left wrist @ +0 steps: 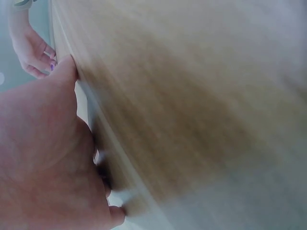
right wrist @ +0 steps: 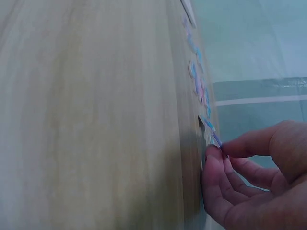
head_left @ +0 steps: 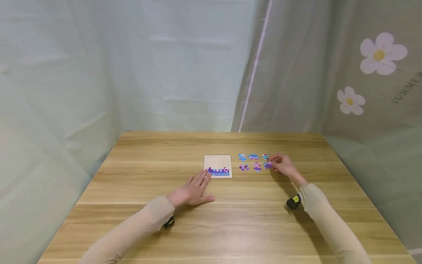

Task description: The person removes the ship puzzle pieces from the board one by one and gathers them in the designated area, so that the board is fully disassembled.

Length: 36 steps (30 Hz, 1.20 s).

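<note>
A square wooden puzzle tray (head_left: 217, 161) lies on the table, its lower part filled with a purple and blue strip of puzzle pieces (head_left: 218, 171). My left hand (head_left: 195, 190) rests with spread, straight fingers on the tray's lower left corner and the table. To the right, my right hand (head_left: 282, 165) pinches a purple puzzle piece (head_left: 267, 165) between thumb and index finger. In the right wrist view that piece (right wrist: 216, 139) is tilted, one edge raised. Beside it lie other loose pieces: a pink one (head_left: 257, 166), a red and purple one (head_left: 244, 167) and a blue one (head_left: 253, 156).
Two more loose pieces lie in the back row, a blue one (head_left: 242, 157) at its left and another (head_left: 265, 156) near my right fingertips. Pale curtains (head_left: 184, 66) hang behind and beside the wooden table (head_left: 230, 227).
</note>
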Available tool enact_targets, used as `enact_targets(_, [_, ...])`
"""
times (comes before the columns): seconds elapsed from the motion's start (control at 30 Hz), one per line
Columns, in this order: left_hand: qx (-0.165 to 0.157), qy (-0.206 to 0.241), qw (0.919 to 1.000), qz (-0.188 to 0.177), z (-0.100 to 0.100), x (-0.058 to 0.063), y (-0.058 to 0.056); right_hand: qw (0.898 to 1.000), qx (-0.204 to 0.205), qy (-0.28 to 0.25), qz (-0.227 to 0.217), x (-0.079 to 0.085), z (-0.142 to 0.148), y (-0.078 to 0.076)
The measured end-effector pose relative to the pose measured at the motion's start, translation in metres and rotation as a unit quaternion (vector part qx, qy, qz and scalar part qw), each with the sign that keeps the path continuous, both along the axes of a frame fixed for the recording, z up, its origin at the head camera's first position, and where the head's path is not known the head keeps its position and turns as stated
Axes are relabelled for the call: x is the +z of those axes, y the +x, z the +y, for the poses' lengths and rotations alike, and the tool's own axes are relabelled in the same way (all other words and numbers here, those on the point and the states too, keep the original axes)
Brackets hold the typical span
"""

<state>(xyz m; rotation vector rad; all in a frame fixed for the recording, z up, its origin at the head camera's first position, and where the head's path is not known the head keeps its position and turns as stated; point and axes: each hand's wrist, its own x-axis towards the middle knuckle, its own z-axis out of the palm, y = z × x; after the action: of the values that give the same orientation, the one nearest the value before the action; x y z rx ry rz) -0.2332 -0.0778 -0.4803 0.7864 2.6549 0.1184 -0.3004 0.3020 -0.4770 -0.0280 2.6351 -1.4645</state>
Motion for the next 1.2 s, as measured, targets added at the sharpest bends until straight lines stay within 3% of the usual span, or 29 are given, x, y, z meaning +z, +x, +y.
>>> enact_targets(0.27, [-0.006, -0.011, 0.9999, 0.003, 0.001, 0.004, 0.002, 0.998, -0.008, 0.059, 0.015, -0.002, 0.001, 0.0])
enact_targets(0.87, [-0.014, -0.004, 0.9998, 0.01, -0.001, 0.002, -0.002, 0.992, -0.007, 0.122, 0.042, 0.0, 0.001, -0.006])
enact_targets(1.2, [-0.012, 0.005, 0.9998, 0.017, 0.001, 0.003, -0.002, 0.984, 0.0, 0.152, 0.098, 0.011, -0.01, -0.004])
